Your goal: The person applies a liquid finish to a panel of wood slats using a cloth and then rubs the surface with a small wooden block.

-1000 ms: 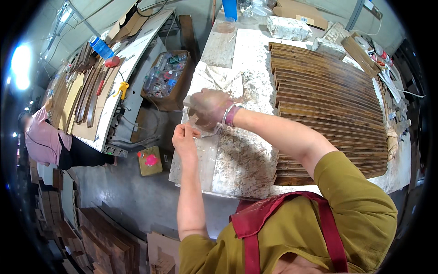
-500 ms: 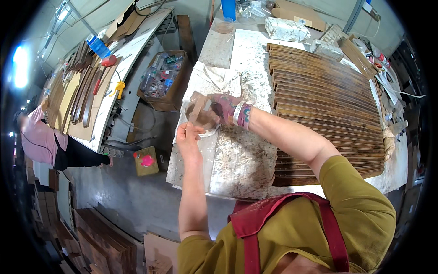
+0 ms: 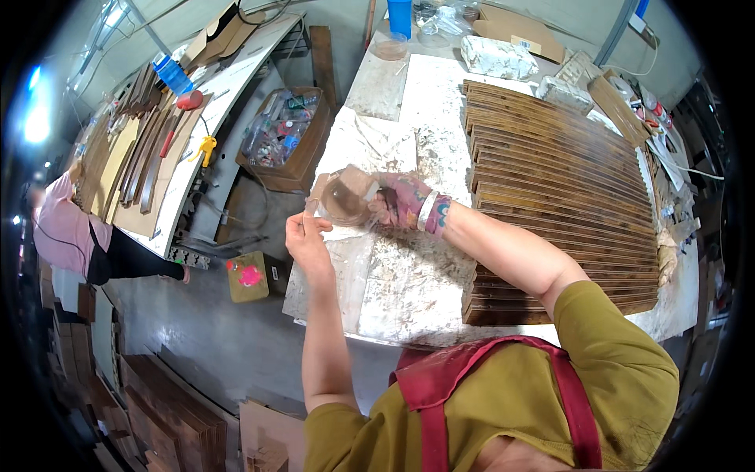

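A round clear tub [image 3: 344, 206] with brown stuff in it is held above the white-topped bench, its far side covered by a flat brown piece [image 3: 358, 181]. My right hand [image 3: 399, 202], in a patterned glove, is closed on the tub's right side. Bare, my left hand [image 3: 308, 238] has its fingertips pinched together just left of the tub; whatever they hold is too small to make out. Under and beyond the tub lies a crumpled white cloth [image 3: 370, 141]. Right of my gloved hand, dark brown slatted boards [image 3: 562, 204] lie in a row.
White-wrapped blocks [image 3: 499, 57] and a blue cup [image 3: 399, 17] stand at the bench's far end. To the left, a cardboard box [image 3: 314, 141] holds plastic bottles. A person in pink [image 3: 63, 224] is at another bench [image 3: 177, 212] with wood strips. A yellowish container [image 3: 249, 277] stands on the floor.
The tub has tilted so that its round opening shows more. My left hand has shifted slightly left and nearer to me; my right hand has moved slightly right.
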Tool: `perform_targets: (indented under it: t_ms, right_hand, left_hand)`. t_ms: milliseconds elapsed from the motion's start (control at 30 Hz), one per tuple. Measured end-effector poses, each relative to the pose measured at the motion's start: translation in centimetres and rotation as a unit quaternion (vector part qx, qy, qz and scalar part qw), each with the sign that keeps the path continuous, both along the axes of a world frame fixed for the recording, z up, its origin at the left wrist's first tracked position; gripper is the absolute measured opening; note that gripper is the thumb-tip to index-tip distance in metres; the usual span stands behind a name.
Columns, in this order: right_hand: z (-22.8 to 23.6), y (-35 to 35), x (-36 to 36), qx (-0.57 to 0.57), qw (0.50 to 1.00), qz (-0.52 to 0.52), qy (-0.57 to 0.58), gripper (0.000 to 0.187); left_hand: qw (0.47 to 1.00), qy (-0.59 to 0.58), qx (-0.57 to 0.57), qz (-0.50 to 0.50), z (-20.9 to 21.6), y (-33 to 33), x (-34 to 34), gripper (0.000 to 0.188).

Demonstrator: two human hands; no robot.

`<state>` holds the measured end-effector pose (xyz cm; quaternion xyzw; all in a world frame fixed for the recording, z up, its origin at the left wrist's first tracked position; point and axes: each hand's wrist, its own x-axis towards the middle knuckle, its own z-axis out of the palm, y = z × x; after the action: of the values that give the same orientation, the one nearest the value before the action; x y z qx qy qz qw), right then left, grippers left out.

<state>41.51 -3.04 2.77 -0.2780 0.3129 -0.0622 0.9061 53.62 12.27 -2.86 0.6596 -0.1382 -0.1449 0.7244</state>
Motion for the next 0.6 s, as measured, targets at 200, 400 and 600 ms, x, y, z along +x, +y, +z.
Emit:
perform_targets:
  t_ms: [200, 400, 600]
  right_hand:
    - [-1.2, -1.3, 1.3, -0.110, 0.990, -0.018, -0.082, 0.024]
    - [-1.2, -1.2, 2.3, -0.438, 0.895, 0.064, 0.049, 0.030]
    - [-2.0, -0.9, 0.7, -0.401, 0.902, 0.121, 0.107, 0.028]
  left_hand:
    - [0.962, -0.226, 0.150, -0.030, 1.8, -0.1, -1.9, 0.013]
    - [0.857, -0.456, 0.241, -0.005, 1.4, -0.6, -0.9, 0.009]
    - [0.963, -0.218, 0.159, 0.001, 1.4, -0.6, 0.8, 0.014]
